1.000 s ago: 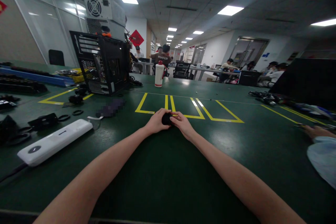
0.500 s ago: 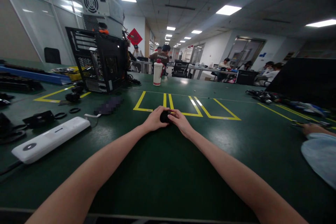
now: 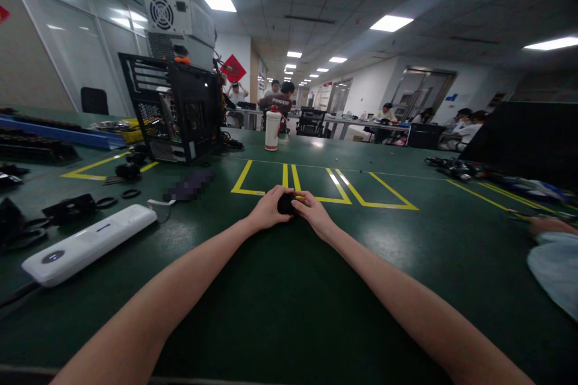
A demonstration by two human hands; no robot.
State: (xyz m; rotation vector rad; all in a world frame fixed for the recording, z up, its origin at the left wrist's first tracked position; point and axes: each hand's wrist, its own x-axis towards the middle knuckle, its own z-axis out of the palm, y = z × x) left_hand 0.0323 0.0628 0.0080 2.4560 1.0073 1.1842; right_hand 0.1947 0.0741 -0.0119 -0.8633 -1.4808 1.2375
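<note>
Both my arms stretch forward over the dark green table (image 3: 280, 289). My left hand (image 3: 266, 209) and my right hand (image 3: 312, 212) meet at a small black rounded object (image 3: 286, 203), fingers curled around it from either side. The object rests on or just above the table, at the near edge of the yellow tape markings (image 3: 316, 183). Most of the object is hidden by my fingers.
A white power strip (image 3: 88, 243) lies at the left, with black rings and brackets (image 3: 72, 207) beyond it. An open black computer case (image 3: 174, 111) stands at the back left, a white bottle (image 3: 272, 127) behind the markings. Another person's sleeve and hand (image 3: 553, 252) are at the right edge.
My hands stay closed around the black object in the same spot. Only the view shifts slightly.
</note>
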